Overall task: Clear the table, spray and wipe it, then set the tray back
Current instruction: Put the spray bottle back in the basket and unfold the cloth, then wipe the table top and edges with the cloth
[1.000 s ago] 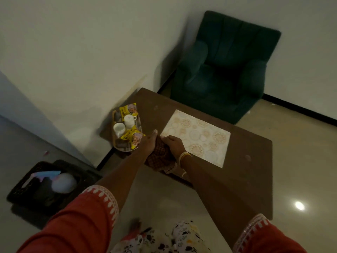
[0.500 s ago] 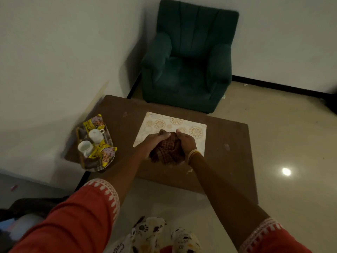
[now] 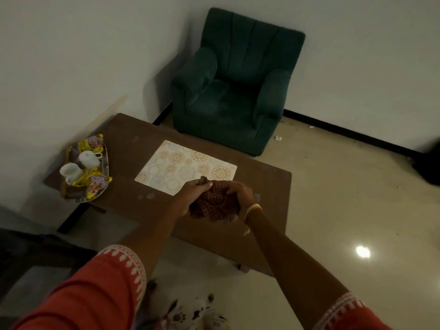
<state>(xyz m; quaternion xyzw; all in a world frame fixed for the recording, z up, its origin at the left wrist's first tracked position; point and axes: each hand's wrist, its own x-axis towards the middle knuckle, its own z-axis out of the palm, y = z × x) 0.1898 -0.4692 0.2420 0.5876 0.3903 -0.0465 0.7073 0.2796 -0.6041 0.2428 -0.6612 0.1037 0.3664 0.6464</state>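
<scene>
A brown checked cloth (image 3: 214, 203) is bunched between both my hands above the near part of the low brown table (image 3: 262, 186). My left hand (image 3: 190, 196) grips its left side, and my right hand (image 3: 240, 194), with a yellow bangle at the wrist, grips its right side. A patterned placemat (image 3: 181, 167) lies flat in the table's middle, just beyond the cloth. At the table's left end sits a tray (image 3: 106, 163) with two white cups (image 3: 88, 159) and yellow snack packets (image 3: 92, 181).
A dark green armchair (image 3: 235, 84) stands in the corner behind the table. White walls run along the left and back. The glossy floor (image 3: 357, 210) spreads to the right with a light reflection. A dark object lies at the lower left.
The view has swung so the table sits more centred. My hands, with the cloth between them, have shifted rightward along the table's near part, away from the tray.
</scene>
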